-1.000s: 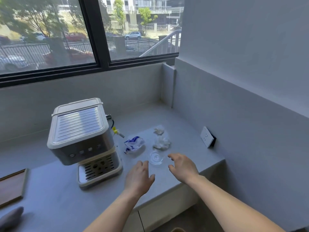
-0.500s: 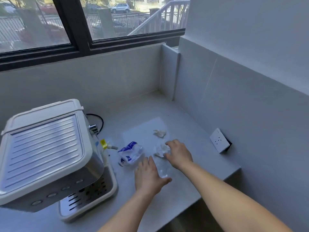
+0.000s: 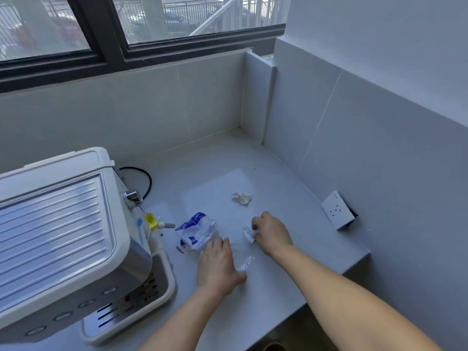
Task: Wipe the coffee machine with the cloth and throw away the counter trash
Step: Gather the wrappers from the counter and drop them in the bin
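Observation:
A white coffee machine [image 3: 58, 231] stands at the left of the grey counter [image 3: 298, 203]. Beside it lies a crumpled blue-and-white plastic wrapper [image 3: 196, 230]. My left hand [image 3: 217, 264] rests palm down on a clear plastic piece [image 3: 243, 259], its fingertips next to the wrapper. My right hand [image 3: 272, 233] pinches a crumpled white tissue [image 3: 249, 234] on the counter. A second small crumpled tissue [image 3: 242, 198] lies further back, apart from both hands. No cloth is in view.
A white wall socket [image 3: 338, 213] sticks out of the right backsplash. The machine's steam wand with a yellow tag [image 3: 158, 224] and a black cable [image 3: 144, 178] lie close to the wrapper. The counter's front edge runs just below my forearms.
The view has moved closer and lower over the counter. My right hand has closed its fingers on the tissue. My left hand has slid forward onto the clear plastic.

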`<state>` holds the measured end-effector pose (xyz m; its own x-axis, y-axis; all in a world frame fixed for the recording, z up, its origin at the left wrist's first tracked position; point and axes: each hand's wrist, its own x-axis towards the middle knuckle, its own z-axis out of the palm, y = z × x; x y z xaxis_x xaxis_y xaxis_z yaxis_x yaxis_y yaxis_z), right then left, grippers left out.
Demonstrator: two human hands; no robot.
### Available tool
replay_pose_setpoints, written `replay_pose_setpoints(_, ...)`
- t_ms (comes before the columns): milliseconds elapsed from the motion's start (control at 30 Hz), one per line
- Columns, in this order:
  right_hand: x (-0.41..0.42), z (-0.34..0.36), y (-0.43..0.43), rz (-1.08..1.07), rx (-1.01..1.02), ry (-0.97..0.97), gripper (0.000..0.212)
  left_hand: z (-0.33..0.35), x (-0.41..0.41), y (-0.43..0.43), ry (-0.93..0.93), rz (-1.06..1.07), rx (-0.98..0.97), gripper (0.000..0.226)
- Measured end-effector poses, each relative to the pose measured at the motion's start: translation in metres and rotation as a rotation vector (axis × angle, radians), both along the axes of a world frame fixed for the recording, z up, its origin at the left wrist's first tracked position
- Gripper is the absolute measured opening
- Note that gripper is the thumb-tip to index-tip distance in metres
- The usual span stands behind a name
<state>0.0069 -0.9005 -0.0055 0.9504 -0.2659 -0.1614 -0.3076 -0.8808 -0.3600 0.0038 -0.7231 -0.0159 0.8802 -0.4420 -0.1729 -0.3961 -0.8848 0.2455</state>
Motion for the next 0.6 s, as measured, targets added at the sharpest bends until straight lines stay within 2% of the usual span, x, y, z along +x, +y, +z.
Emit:
replay_pose_setpoints(267,-0.036,0.008,-0.004,-0.086,0.021,-0.053,0.023,0.009,-0.012,0.002,-0.051,-0.017,0.018,0.066)
replay_pose_setpoints(600,-0.106,0.021,-0.008,-0.098,0.012,-0.120,0.018,0.027,-0.047,0.012,-0.112,-0.012,-0.006,0.070)
